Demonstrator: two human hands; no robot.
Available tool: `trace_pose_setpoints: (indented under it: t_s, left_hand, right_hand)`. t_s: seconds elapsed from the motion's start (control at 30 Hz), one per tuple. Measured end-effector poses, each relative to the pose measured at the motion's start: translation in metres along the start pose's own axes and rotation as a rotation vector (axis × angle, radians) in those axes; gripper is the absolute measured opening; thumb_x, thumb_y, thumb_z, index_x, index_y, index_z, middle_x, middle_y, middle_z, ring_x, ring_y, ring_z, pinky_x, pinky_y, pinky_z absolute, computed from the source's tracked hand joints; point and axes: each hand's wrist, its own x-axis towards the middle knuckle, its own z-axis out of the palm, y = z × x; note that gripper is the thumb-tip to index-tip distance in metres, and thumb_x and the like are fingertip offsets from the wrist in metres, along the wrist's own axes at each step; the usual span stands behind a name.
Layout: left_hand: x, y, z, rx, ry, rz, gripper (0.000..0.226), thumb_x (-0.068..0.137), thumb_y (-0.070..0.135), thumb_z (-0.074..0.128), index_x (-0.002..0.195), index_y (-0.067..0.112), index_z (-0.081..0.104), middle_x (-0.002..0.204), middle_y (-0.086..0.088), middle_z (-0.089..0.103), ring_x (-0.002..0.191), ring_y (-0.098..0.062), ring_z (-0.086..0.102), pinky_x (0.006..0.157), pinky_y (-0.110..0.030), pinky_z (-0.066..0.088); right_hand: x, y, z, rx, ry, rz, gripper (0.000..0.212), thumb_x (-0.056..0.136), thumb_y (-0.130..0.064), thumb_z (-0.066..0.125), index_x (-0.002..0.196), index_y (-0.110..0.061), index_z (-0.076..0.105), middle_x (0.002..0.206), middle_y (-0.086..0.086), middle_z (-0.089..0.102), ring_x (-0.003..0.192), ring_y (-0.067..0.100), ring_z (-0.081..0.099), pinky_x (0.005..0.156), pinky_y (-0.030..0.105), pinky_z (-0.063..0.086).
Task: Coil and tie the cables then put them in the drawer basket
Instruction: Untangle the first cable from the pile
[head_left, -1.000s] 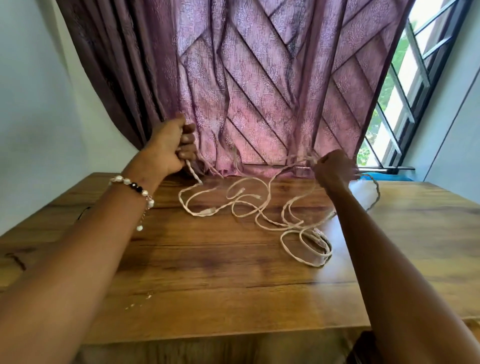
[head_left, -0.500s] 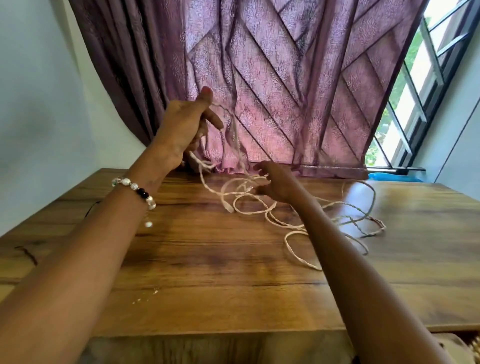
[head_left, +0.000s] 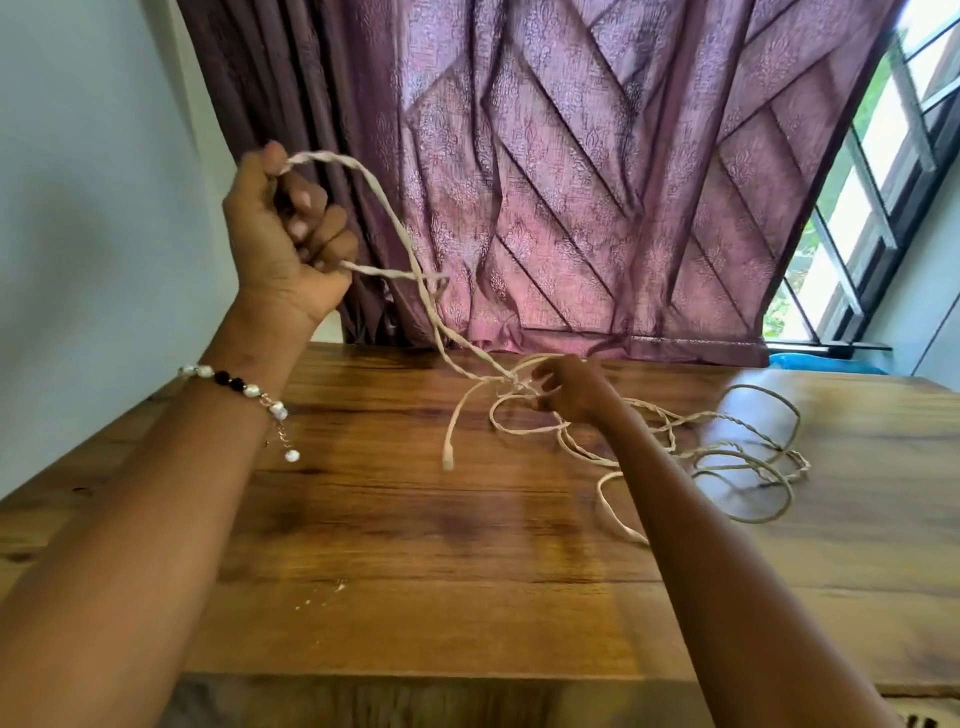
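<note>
A long, pale, twisted cable (head_left: 727, 457) lies in loose loops on the wooden table (head_left: 415, 545), mostly to the right. My left hand (head_left: 283, 244) is raised above the table's far left and is shut on a loop of the cable, which arcs over it and runs down to the right. My right hand (head_left: 569, 389) is low over the table's far middle, pinching the cable where strands cross. One cable end with a small plug (head_left: 448, 460) hangs just above the table. No drawer basket is in view.
A purple curtain (head_left: 571, 182) hangs right behind the table's far edge. A window (head_left: 883, 208) is at the far right, a white wall at the left. Small crumbs (head_left: 322, 595) lie on the table near me.
My left hand has risen higher with the cable, drawing a loop up off the table. My right hand has moved left from the far right to the crossing strands.
</note>
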Motion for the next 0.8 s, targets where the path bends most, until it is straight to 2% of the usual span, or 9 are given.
trace_pose_setpoints:
  t_s: [0.1,0.23,0.3,0.4,0.5,0.57,0.67,0.7,0.8]
  left_hand:
    - [0.000,0.005,0.001,-0.021,-0.001,0.011,0.044,0.090,0.029,0.043,0.048,0.016,0.045,0.037,0.006,0.028,0.037,-0.009,0.011,0.036,-0.020,0.012]
    - [0.004,-0.011,-0.011,0.164,0.081,-0.086,0.043,0.094,0.028,0.045,0.052,0.018,0.047,0.036,0.007,0.030,0.032,-0.007,0.015,0.033,-0.019,0.012]
    - [0.004,-0.025,-0.018,0.317,0.121,-0.130,0.038,0.093,0.028,0.051,0.057,0.017,0.051,0.037,0.007,0.032,0.031,-0.006,0.018,0.033,-0.018,0.013]
    - [0.003,-0.049,-0.026,0.614,0.125,-0.182,0.034,0.092,0.028,0.057,0.064,0.011,0.061,0.037,0.006,0.035,0.030,-0.005,0.021,0.034,-0.014,0.013]
    - [-0.001,-0.073,-0.024,0.906,0.043,-0.259,0.027,0.091,0.029,0.059,0.073,0.012,0.068,0.040,0.006,0.045,0.033,-0.007,0.028,0.034,-0.012,0.017]
    - [-0.003,-0.086,-0.021,1.076,-0.025,-0.289,0.013,0.089,0.025,0.062,0.095,0.015,0.068,0.048,0.002,0.057,0.043,-0.016,0.042,0.038,-0.014,0.025]
    - [-0.004,-0.102,-0.017,1.142,-0.190,-0.317,0.057,0.087,0.014,0.065,0.136,0.030,0.041,0.054,-0.003,0.066,0.041,-0.018,0.045,0.040,-0.018,0.029]
    - [-0.005,-0.106,-0.014,1.142,-0.250,-0.310,0.066,0.087,0.015,0.067,0.142,0.033,0.034,0.053,-0.003,0.066,0.034,-0.014,0.041,0.038,-0.016,0.028]
    - [-0.007,-0.113,-0.003,1.066,-0.356,-0.303,0.069,0.079,0.036,0.072,0.140,0.033,0.039,0.058,-0.010,0.067,0.029,-0.010,0.035,0.038,-0.015,0.027]
  right_hand:
    - [-0.006,0.015,0.024,-0.113,0.005,0.056,0.043,0.080,-0.019,0.073,0.121,-0.014,0.059,0.122,0.010,0.062,0.113,0.028,0.057,0.095,0.036,0.046]
    - [-0.004,0.029,0.037,-0.025,0.093,0.143,0.011,0.072,-0.021,0.075,0.078,-0.028,0.069,0.100,0.006,0.071,0.098,0.027,0.064,0.080,0.036,0.048]
    - [-0.006,0.022,0.030,0.043,0.176,0.144,0.009,0.072,-0.014,0.076,0.075,-0.022,0.074,0.090,0.004,0.073,0.088,0.022,0.065,0.072,0.030,0.047]
    - [-0.003,0.004,0.008,0.270,0.320,0.094,0.008,0.074,-0.003,0.074,0.082,-0.006,0.074,0.080,0.009,0.072,0.072,0.015,0.062,0.067,0.028,0.046]
    - [-0.005,-0.018,-0.021,0.597,0.322,0.038,0.007,0.078,0.007,0.069,0.083,0.003,0.068,0.067,0.008,0.064,0.055,0.006,0.055,0.056,0.027,0.046]
    - [-0.010,-0.031,-0.042,0.757,0.296,-0.011,0.015,0.081,0.015,0.060,0.079,0.001,0.062,0.066,0.009,0.061,0.051,0.010,0.056,0.052,0.028,0.045]
    - [-0.020,-0.047,-0.067,0.914,0.312,-0.158,0.023,0.082,0.018,0.057,0.079,-0.005,0.059,0.070,0.007,0.062,0.061,0.009,0.064,0.059,0.026,0.054]
    - [-0.022,-0.051,-0.073,0.935,0.338,-0.219,0.022,0.081,0.016,0.059,0.079,-0.005,0.059,0.069,0.005,0.063,0.064,0.009,0.065,0.062,0.026,0.056]
    - [-0.026,-0.060,-0.082,0.894,0.398,-0.406,0.017,0.077,0.011,0.068,0.081,-0.004,0.063,0.065,-0.003,0.066,0.066,0.011,0.065,0.067,0.031,0.058]
